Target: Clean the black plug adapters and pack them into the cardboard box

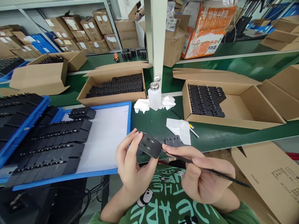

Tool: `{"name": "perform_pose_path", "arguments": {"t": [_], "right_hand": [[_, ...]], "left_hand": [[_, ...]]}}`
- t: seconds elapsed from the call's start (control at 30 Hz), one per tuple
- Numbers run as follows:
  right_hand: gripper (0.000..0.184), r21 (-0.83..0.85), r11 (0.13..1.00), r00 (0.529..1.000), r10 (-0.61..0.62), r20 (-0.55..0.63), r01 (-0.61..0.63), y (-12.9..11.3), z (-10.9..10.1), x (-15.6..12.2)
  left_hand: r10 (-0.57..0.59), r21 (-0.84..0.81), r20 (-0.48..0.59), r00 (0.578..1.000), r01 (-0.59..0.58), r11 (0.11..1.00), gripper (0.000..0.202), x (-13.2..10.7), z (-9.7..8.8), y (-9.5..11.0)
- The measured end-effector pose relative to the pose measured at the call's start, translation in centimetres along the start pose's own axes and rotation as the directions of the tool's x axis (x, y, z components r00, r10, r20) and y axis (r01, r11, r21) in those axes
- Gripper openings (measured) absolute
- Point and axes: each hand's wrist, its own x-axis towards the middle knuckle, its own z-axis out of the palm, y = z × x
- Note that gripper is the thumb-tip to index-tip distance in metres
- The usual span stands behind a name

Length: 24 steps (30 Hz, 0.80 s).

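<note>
My left hand pinches a small black rectangular plastic housing between fingers and thumb. Two slot-like marks show on the face of this housing. In my right hand is a slim black pointed stick-like tool, gripped like a pen. Its tip meets or nearly meets the housing's right edge; actual contact is hard to tell. Just behind my hands, another black part with small studs lies on the green bench, beside a white wipe.
To the left, a blue tray carries rows of black housings. Open cartons of black parts stand behind, one at centre-left and one at right. A white pump bottle stands by crumpled tissues and a white post.
</note>
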Motion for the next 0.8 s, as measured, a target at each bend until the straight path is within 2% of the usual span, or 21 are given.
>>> {"name": "perform_pose_path", "arguments": {"t": [0.27, 0.43, 0.8], "right_hand": [[0.048, -0.053, 0.999, 1.000, 0.005, 0.010, -0.004, -0.12, -0.06, 0.16], [0.043, -0.044, 0.999, 0.998, 0.014, -0.067, -0.017, 0.09, 0.37, -0.05], [0.041, -0.027, 1.000, 0.995, 0.010, -0.102, -0.013, 0.52, 0.79, -0.22]], "left_hand": [[-0.003, -0.002, 0.017, 1.000, 0.004, 1.000, 0.089, -0.23, -0.10, -0.22], [0.011, 0.013, 0.013, 1.000, -0.011, 1.000, 0.089, -0.24, -0.09, -0.23], [0.013, 0.031, 0.016, 1.000, -0.013, 0.999, 0.086, -0.29, 0.02, -0.32]]}}
